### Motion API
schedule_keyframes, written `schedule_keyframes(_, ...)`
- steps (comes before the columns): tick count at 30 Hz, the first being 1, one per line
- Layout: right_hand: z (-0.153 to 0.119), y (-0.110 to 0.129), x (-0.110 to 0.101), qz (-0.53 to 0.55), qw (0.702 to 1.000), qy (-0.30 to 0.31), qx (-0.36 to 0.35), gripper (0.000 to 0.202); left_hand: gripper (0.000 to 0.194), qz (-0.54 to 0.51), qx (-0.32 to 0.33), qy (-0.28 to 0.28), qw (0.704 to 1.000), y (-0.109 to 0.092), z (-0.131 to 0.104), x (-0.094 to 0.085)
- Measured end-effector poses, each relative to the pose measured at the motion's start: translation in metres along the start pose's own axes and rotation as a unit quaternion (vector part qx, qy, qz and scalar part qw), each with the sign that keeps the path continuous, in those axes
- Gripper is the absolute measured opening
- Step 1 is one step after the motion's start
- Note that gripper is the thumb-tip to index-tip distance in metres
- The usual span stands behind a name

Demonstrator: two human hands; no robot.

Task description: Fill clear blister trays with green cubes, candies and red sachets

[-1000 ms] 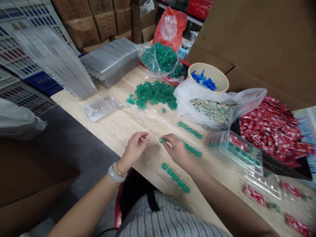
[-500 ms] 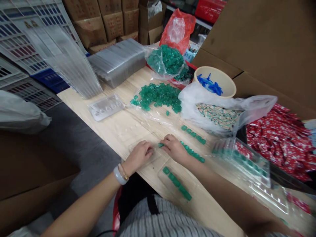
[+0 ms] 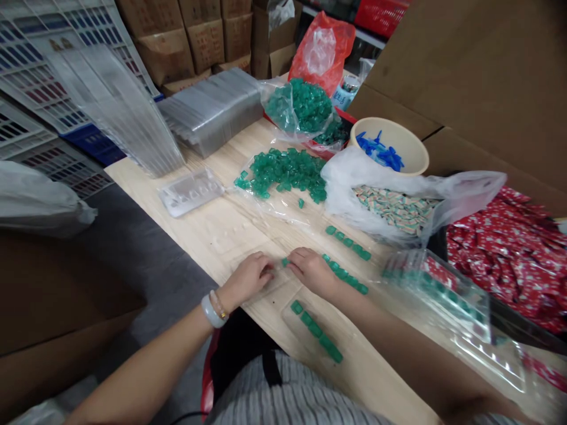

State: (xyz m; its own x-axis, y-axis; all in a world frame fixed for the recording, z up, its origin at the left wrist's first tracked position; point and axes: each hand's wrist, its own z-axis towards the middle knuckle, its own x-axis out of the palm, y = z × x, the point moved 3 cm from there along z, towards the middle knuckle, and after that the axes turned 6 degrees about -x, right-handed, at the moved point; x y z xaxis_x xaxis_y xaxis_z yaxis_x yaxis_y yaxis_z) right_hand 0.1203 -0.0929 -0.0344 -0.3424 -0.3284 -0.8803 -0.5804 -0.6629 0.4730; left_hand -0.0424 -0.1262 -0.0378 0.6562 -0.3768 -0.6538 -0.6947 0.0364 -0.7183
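Over a clear plastic tray [image 3: 283, 283] on the table, my left hand [image 3: 251, 274] has its fingers curled toward the thumb and grips the tray's left part. At the tray's right side, my right hand [image 3: 313, 273] pinches a small green plastic piece [image 3: 284, 261] at its fingertips. One row of green pieces [image 3: 349, 278] lies just beyond my right wrist, and another row [image 3: 348, 242] is farther back. Closer to my body, a third row [image 3: 316, 330] sits in a clear tray. The transparent trays' outlines are faint.
Loose green pieces [image 3: 287, 171] are heaped behind my hands, before a bag of more [image 3: 305, 109]. Stacked clear trays [image 3: 217, 109] stand back left. At right are a cream bowl [image 3: 411, 144] of blue pieces, a bag of small packets [image 3: 398, 206], and red patterned packets [image 3: 509, 260].
My right hand and the green piece at its fingertips have shifted very slightly. My left hand stays almost in place, and the view has tilted a little.
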Motion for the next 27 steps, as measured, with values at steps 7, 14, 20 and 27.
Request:
schedule_keyframes(7,-0.007,-0.010,-0.008,0.016,0.999,-0.033,0.017,0.015,0.014,-0.021,-0.003,0.017,1.000,0.001,-0.001,-0.012)
schedule_keyframes(14,0.060,-0.082,-0.055,-0.007,0.973,-0.168,0.157,0.025,0.019,0.012,0.065,-0.162,0.985,-0.028,0.091,-0.080)
schedule_keyframes(20,0.092,-0.125,-0.039,0.179,0.940,-0.182,0.226,0.012,0.024,0.032,0.066,-0.099,0.992,-0.037,0.176,-0.045)
schedule_keyframes(27,0.084,-0.112,-0.045,0.523,0.780,-0.196,0.282,0.022,0.021,-0.123,0.045,-0.076,0.989,-0.029,0.190,-0.029)
